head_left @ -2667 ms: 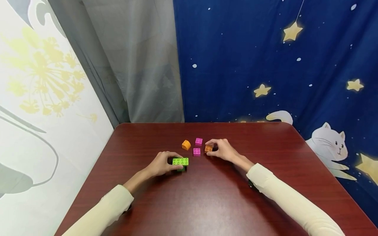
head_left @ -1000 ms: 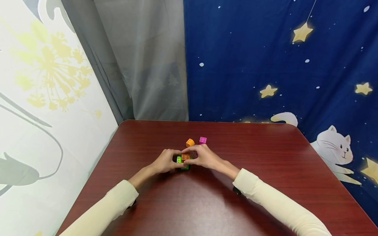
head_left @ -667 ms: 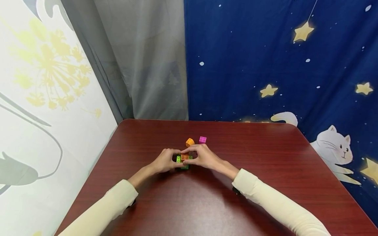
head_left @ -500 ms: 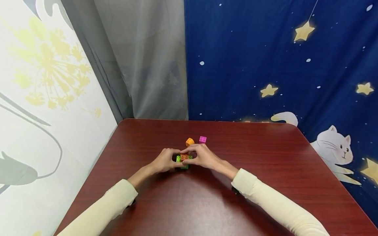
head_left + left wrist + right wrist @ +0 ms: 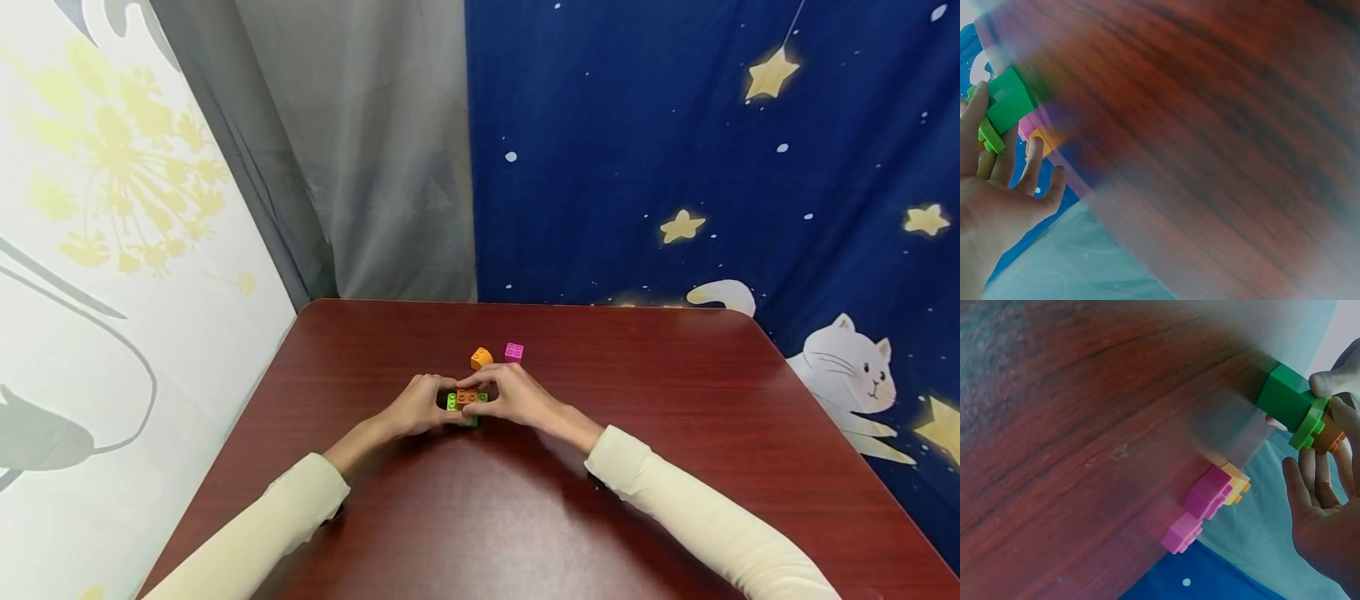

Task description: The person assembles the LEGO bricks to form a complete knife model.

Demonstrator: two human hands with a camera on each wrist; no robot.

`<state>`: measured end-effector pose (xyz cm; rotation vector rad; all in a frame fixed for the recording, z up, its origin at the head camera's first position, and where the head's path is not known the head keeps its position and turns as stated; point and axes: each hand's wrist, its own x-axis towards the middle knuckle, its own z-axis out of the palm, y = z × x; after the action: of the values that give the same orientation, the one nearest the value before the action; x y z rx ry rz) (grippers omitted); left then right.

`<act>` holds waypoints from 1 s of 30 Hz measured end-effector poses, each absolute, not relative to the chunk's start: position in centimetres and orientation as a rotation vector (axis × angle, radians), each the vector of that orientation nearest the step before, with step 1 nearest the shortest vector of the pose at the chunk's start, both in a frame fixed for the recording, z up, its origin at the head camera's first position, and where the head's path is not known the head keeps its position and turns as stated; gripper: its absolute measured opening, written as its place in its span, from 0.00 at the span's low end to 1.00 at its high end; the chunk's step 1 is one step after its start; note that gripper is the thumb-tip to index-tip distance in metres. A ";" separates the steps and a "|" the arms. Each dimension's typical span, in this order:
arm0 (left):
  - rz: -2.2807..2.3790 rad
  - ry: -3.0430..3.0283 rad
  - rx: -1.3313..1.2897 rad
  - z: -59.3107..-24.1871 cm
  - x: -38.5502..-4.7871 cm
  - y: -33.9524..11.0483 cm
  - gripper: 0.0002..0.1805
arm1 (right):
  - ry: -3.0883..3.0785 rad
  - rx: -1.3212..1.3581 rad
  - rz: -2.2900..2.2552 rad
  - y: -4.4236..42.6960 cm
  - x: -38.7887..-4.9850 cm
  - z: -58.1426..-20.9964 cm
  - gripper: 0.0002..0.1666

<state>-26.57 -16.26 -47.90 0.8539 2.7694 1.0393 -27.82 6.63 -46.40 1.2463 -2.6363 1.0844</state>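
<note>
A stack of toy building bricks stands on the table between both hands. At its bottom is a dark green brick (image 5: 1285,397), with a longer light green brick (image 5: 452,402) across it. An orange brick (image 5: 467,397) sits on the middle of the light green one, whose studs show on either side. My left hand (image 5: 416,406) grips the stack from the left, thumb in front. From the right, my right hand (image 5: 517,396) pinches the orange brick between thumb and forefinger. Whether the orange brick is pressed fully down is hard to see.
Behind the hands lie a yellow-orange curved brick (image 5: 482,358) and a pink brick (image 5: 513,352). A second pink brick (image 5: 1208,490) shows in the right wrist view; the right hand hides it from the head view. The red-brown table (image 5: 637,350) ends at curtains.
My right hand has carried the orange brick leftward from beside the pink bricks onto the light green brick. My left hand keeps its grip on the stack. Over the last second little has moved.
</note>
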 end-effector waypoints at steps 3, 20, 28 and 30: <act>1.032 2.769 0.852 -47.8 -26.5 -16.3 0.27 | -2.632 1.241 1.095 6.6 -27.9 -46.7 0.23; 1.045 2.765 0.898 -46.1 -26.0 -17.0 0.32 | -2.514 1.240 1.207 6.6 -28.2 -47.5 0.32; 1.224 2.773 0.999 -45.9 -26.1 -16.5 0.17 | -2.500 1.211 1.291 6.6 -28.4 -47.6 0.37; 1.236 2.779 1.013 -46.1 -26.3 -16.5 0.16 | -2.496 1.211 1.275 6.6 -28.4 -47.7 0.37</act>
<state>-26.27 -16.48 -46.07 1.0130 2.7787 1.2363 -28.36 6.57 -47.65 1.2110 -2.4963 1.2751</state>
